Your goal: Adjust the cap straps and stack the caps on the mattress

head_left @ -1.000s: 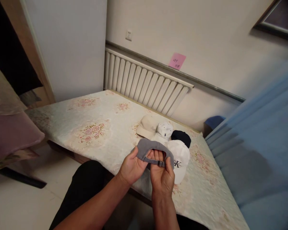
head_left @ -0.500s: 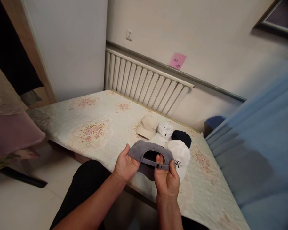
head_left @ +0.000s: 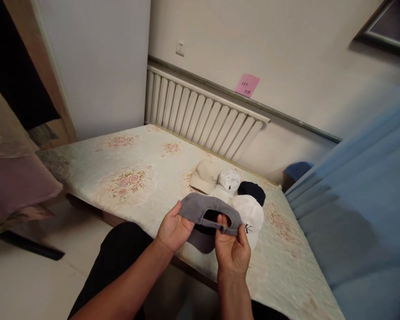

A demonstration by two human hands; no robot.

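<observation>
Gripping a grey baseball cap (head_left: 200,211) by its back strap, both hands, left hand (head_left: 174,229) and right hand (head_left: 232,251), hold it at lower centre above the bed (head_left: 120,173), near four other caps (head_left: 230,189).

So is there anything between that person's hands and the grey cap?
No, nothing visible. The left hand grips the grey cap at its side, and the right hand pinches its back strap by the buckle. The white logo cap lies on the bed just beyond it, not in between.
</observation>
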